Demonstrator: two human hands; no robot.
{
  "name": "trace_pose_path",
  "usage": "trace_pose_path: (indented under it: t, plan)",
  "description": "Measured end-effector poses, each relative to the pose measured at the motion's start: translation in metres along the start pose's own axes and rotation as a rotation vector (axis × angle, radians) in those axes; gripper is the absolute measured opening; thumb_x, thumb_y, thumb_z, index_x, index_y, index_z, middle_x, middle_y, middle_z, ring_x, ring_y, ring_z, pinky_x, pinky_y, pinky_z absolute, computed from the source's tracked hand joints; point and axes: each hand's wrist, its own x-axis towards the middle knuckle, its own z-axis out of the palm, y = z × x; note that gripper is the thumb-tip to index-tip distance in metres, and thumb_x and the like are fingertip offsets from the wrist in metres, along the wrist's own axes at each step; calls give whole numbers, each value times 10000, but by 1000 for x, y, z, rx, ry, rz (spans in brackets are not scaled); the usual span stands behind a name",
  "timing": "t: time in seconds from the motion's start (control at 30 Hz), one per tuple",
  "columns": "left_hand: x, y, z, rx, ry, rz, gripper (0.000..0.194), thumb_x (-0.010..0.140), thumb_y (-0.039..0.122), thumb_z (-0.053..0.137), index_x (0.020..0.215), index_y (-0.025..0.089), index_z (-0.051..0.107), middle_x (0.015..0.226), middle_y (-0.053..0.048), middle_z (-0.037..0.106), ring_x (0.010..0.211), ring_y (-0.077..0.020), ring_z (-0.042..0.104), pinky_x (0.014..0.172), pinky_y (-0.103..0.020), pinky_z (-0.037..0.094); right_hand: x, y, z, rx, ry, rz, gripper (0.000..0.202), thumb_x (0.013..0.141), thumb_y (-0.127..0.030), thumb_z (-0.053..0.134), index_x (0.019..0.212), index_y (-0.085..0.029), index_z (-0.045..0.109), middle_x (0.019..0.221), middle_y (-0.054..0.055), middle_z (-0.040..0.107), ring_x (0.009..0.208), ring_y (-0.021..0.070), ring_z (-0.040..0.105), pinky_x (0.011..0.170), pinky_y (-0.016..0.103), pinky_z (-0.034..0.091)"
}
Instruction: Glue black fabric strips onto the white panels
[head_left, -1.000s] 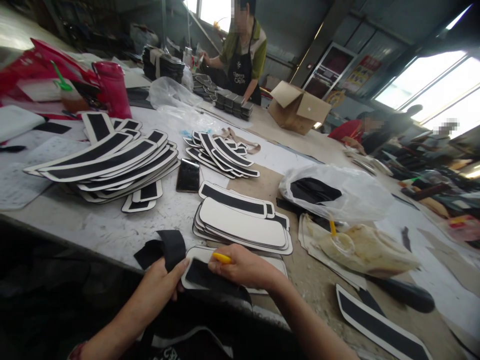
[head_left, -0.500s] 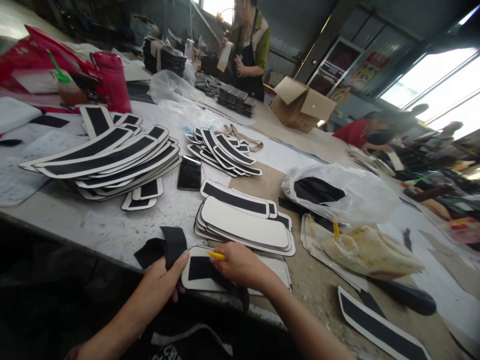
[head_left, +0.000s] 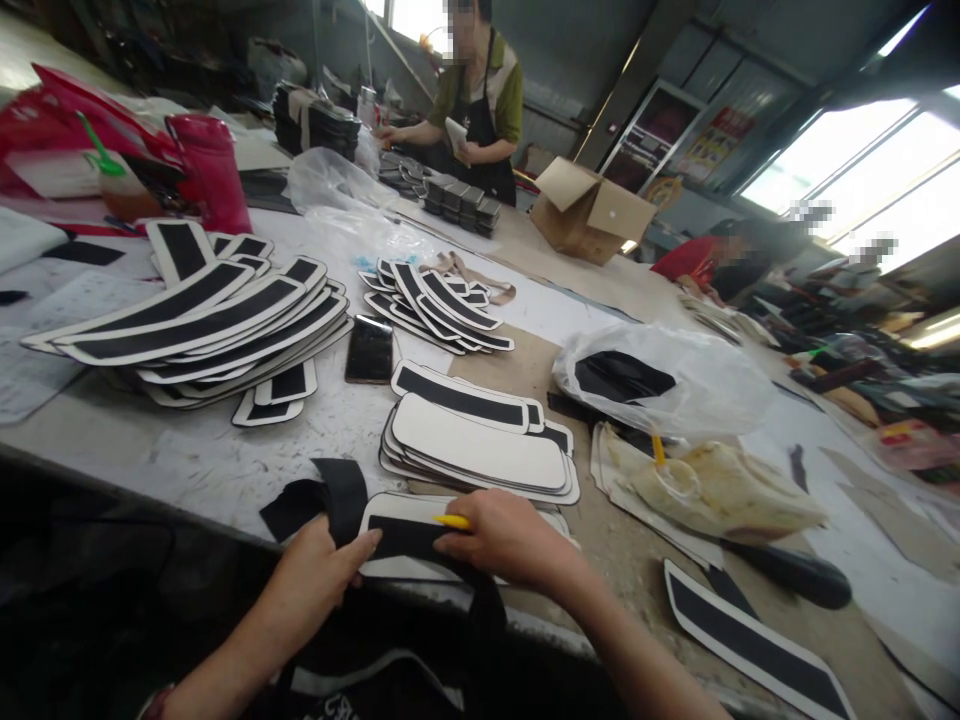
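Note:
At the table's near edge lies a white curved panel (head_left: pixel 379 508) with a black strip (head_left: pixel 401 540) along its middle. My left hand (head_left: pixel 319 565) grips the panel's left end, thumb on top and fingers partly hidden. Loose black pieces (head_left: pixel 346 498) stick up just behind that hand. My right hand (head_left: pixel 510 540) is closed around a yellow pointed tool (head_left: pixel 453 522), its tip facing left above the strip. Below the right hand, the black strip's loose end (head_left: pixel 489 608) hangs past the table edge. Whether the right fingers also pinch the strip is hidden.
Behind the panel sits a stack of white panels (head_left: pixel 480 445). Finished-looking strip panels (head_left: pixel 225 310) pile up at left, near a phone (head_left: pixel 369 349). To the right are a plastic bag (head_left: pixel 712 385) and a black-handled tool (head_left: pixel 799 578). A co-worker (head_left: pixel 480 110) stands across the table.
My right hand has moved right along the panel with the yellow tool. My left hand stays at the left end. The co-worker has reached one arm out toward the table.

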Motion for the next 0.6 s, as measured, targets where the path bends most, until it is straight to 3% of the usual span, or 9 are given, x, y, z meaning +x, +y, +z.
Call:
trace_pose_path:
  t: [0.1, 0.27, 0.4, 0.5, 0.6]
  plan:
    - [-1, 2, -1, -20, 18, -44, 388, 524, 573, 548, 573, 191, 501, 388, -3, 491, 354, -145, 415, 398, -255, 297, -28, 29, 1, 28, 39, 87, 147, 830, -309, 594, 741, -195, 617, 729, 3, 603, 667, 153, 527, 570, 251, 275]
    - [5, -6, 1, 23, 33, -83, 449, 489, 641, 577, 530, 197, 521, 330, -11, 459, 348, -172, 424, 419, -282, 321, -58, 72, 23, 136, 225, 277, 119, 905, -239, 511, 847, -165, 583, 899, 46, 606, 836, 184, 555, 711, 261, 345]
    - [8, 1, 3, 52, 32, -130, 455, 420, 654, 587, 464, 207, 509, 394, -52, 540, 368, -182, 443, 450, -303, 340, -57, 76, 36, 114, 294, 437, 118, 900, -267, 523, 859, -172, 580, 898, 57, 631, 857, 217, 578, 692, 283, 340]
    - [8, 5, 3, 95, 19, -173, 416, 371, 629, 582, 376, 227, 476, 327, -39, 474, 372, -192, 437, 466, -308, 338, -51, 75, 38, 91, 298, 472, 128, 881, -293, 541, 847, -179, 587, 893, 68, 648, 852, 238, 592, 659, 292, 329]
    - [12, -2, 2, 113, 32, -110, 422, 438, 624, 596, 368, 220, 495, 290, -8, 412, 362, -179, 408, 460, -292, 317, -47, 79, 38, 105, 284, 459, 123, 859, -289, 553, 850, -173, 595, 901, 83, 654, 858, 243, 595, 675, 294, 341]
